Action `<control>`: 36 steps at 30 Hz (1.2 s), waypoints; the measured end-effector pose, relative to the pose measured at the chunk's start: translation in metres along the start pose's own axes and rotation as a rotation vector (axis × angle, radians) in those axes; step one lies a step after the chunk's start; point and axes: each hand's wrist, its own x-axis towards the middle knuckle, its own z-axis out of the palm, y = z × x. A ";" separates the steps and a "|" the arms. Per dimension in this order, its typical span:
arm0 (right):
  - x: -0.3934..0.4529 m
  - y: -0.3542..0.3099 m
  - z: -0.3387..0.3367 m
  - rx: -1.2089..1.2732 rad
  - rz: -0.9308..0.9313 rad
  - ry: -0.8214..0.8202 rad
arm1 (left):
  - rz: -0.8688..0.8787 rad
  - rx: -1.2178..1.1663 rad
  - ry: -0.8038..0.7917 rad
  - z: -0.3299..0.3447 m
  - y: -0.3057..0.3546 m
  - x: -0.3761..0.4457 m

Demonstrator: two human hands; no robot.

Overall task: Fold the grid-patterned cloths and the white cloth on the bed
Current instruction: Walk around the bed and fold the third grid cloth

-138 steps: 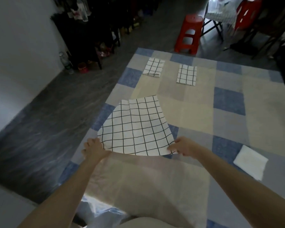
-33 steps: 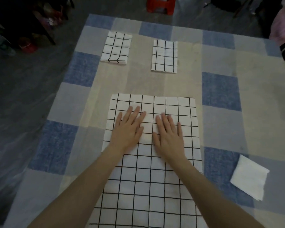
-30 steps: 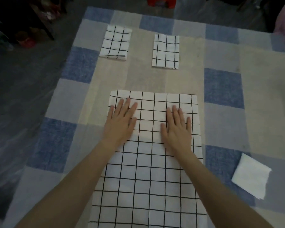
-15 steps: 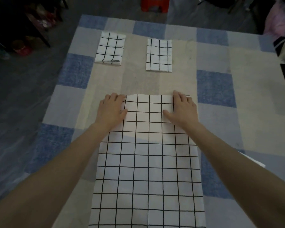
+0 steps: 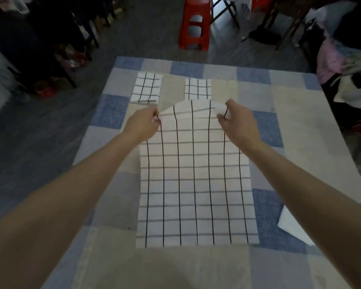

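- The large grid-patterned cloth [image 5: 194, 174] is spread along the middle of the bed [image 5: 296, 113], its near edge lying flat towards the viewer.
- Its far left corner is pinched by the left hand [image 5: 143, 123], and its far right corner is pinched by the right hand [image 5: 237, 119]; both corners are lifted off the bed.
- The step in hand is judged to be a fold of the far edge back onto the near edge.
- Both corners should be carried level, so the black lines stay matched.
- The near edge should be left undisturbed, and the crease pressed flat after landing.
- Two folded grid cloths [image 5: 147, 88] [image 5: 198, 88] are seen beyond; the white cloth [image 5: 292, 226] waits at the right, partly hidden by the forearm.
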 end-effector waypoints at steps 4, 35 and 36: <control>-0.003 -0.032 -0.067 0.109 -0.059 0.230 | 0.152 -0.112 0.337 -0.068 0.039 -0.009; -0.280 0.032 -0.054 -0.039 -0.044 -1.213 | 0.107 -0.311 -0.778 0.024 -0.071 -0.320; -0.263 0.041 -0.051 0.015 0.013 -1.158 | 0.077 -0.388 -0.750 0.018 -0.069 -0.311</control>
